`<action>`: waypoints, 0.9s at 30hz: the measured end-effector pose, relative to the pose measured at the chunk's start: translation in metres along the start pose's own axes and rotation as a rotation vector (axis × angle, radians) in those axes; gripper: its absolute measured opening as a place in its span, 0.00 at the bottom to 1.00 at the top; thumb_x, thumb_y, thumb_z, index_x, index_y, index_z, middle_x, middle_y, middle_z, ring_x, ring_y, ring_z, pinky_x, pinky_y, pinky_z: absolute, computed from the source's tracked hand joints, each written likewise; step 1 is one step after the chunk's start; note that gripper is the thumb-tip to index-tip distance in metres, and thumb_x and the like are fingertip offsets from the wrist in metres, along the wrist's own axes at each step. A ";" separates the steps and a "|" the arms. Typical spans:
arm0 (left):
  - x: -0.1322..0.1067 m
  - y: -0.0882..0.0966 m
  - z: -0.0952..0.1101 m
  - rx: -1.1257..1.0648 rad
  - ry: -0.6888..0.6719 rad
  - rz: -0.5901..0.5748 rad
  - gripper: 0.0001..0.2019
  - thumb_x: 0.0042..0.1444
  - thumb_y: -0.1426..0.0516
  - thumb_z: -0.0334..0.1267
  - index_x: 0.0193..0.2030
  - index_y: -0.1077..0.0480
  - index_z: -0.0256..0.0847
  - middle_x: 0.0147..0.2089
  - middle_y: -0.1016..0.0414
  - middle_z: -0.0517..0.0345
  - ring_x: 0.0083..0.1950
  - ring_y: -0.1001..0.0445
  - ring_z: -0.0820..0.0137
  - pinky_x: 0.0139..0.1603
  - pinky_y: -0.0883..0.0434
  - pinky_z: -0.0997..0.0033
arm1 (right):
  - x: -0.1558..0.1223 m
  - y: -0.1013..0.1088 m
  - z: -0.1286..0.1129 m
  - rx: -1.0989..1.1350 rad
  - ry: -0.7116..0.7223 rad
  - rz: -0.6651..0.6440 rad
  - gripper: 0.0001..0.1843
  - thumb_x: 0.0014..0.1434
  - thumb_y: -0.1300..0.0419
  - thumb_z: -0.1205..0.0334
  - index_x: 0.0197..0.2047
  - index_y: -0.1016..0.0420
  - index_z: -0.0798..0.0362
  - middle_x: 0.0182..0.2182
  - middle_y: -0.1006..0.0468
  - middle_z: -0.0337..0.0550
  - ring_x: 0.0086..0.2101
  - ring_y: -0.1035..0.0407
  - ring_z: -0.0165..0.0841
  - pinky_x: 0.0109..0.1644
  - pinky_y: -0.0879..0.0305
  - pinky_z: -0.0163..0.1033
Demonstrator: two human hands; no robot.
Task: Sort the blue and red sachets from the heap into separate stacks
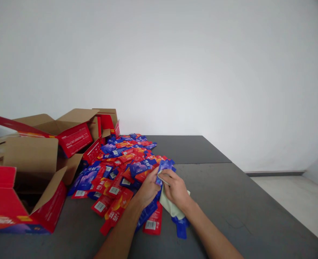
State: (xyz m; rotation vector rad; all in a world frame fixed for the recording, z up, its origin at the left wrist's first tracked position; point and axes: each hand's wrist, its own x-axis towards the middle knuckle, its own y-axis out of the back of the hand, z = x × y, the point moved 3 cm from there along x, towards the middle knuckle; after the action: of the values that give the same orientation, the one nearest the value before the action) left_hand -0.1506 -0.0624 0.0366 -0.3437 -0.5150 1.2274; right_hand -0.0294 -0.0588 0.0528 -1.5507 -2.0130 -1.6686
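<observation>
A heap of several red and blue sachets point(121, 162) lies spread over the dark grey table point(229, 201). My left hand point(147, 190) pinches the lower edge of one blue sachet point(165, 166) lifted at the heap's right side. My right hand point(176, 187) grips a pale yellow-green cloth point(169, 205) and presses a corner of it against that same sachet. The cloth hangs down under my right palm over other sachets.
Open red and brown cardboard boxes point(40, 169) crowd the table's left side, flaps up. A white wall point(175, 64) stands behind the table. The table's right edge point(269, 201) drops to a light floor point(296, 194). A blue sachet point(180, 226) lies nearest me.
</observation>
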 end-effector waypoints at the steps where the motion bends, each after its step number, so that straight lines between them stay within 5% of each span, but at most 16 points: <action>1: 0.000 0.001 0.001 -0.002 -0.010 0.005 0.37 0.38 0.44 0.18 0.58 0.31 0.45 0.50 0.23 0.54 0.51 0.26 0.65 0.52 0.32 0.71 | -0.001 -0.003 -0.003 0.013 0.024 -0.040 0.23 0.61 0.50 0.74 0.53 0.25 0.46 0.50 0.25 0.44 0.50 0.30 0.33 0.55 0.32 0.37; 4: -0.001 0.002 0.003 0.019 -0.007 0.015 0.35 0.38 0.44 0.18 0.57 0.30 0.44 0.48 0.23 0.55 0.49 0.25 0.66 0.50 0.32 0.71 | -0.003 -0.004 -0.005 0.041 0.034 -0.067 0.23 0.61 0.50 0.75 0.52 0.24 0.45 0.48 0.24 0.43 0.48 0.29 0.32 0.54 0.31 0.36; 10: -0.004 -0.006 0.000 0.184 0.022 -0.064 0.31 0.41 0.43 0.20 0.56 0.28 0.41 0.47 0.23 0.54 0.49 0.27 0.65 0.44 0.33 0.73 | -0.005 0.018 0.023 0.003 -0.122 0.243 0.19 0.65 0.50 0.69 0.54 0.25 0.47 0.48 0.26 0.48 0.48 0.30 0.35 0.54 0.31 0.41; 13: -0.004 -0.008 -0.003 0.214 0.019 -0.079 0.33 0.40 0.44 0.20 0.56 0.28 0.41 0.48 0.23 0.53 0.49 0.27 0.64 0.43 0.33 0.73 | -0.007 0.018 0.023 -0.006 -0.084 0.201 0.21 0.65 0.50 0.70 0.55 0.26 0.47 0.49 0.27 0.48 0.48 0.30 0.35 0.54 0.30 0.40; 21: -0.001 0.006 0.002 0.035 -0.037 0.089 0.36 0.35 0.46 0.20 0.55 0.28 0.42 0.47 0.22 0.55 0.48 0.25 0.65 0.47 0.31 0.71 | -0.008 -0.005 -0.003 0.084 0.015 -0.053 0.22 0.63 0.50 0.73 0.53 0.24 0.46 0.47 0.23 0.43 0.48 0.29 0.33 0.54 0.30 0.38; 27: 0.002 0.010 0.002 -0.090 -0.034 0.319 0.24 0.44 0.38 0.29 0.52 0.26 0.39 0.44 0.20 0.54 0.44 0.22 0.65 0.47 0.30 0.68 | -0.011 0.013 0.007 0.186 -0.081 0.217 0.15 0.66 0.48 0.67 0.50 0.23 0.47 0.45 0.23 0.46 0.46 0.29 0.34 0.53 0.30 0.41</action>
State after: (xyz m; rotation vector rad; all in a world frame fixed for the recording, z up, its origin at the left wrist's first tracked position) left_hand -0.1593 -0.0578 0.0341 -0.4962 -0.5602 1.5234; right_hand -0.0112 -0.0617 0.0521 -1.7221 -1.8937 -1.3222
